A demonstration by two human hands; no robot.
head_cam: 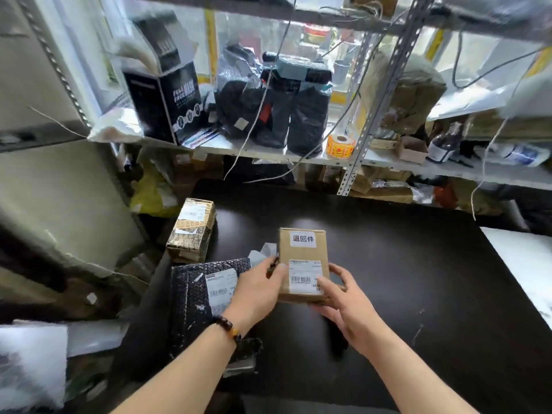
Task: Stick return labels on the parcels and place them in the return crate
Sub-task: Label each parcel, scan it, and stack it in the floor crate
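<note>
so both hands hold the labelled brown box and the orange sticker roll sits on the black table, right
No: the head view shows the orange sticker roll on the metal shelf, not the table. The left hand and right hand hold the brown box.

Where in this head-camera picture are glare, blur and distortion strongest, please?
Head view: window backlight washes out the area above the shelf; the wide lens bends the metal upright; corners smear; the cardboard parcel, gripped by left hand and right hand, is sharp.

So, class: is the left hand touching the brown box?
Touching. Head view: the left hand grips the brown box at its left edge, thumb on the shipping label.
</note>
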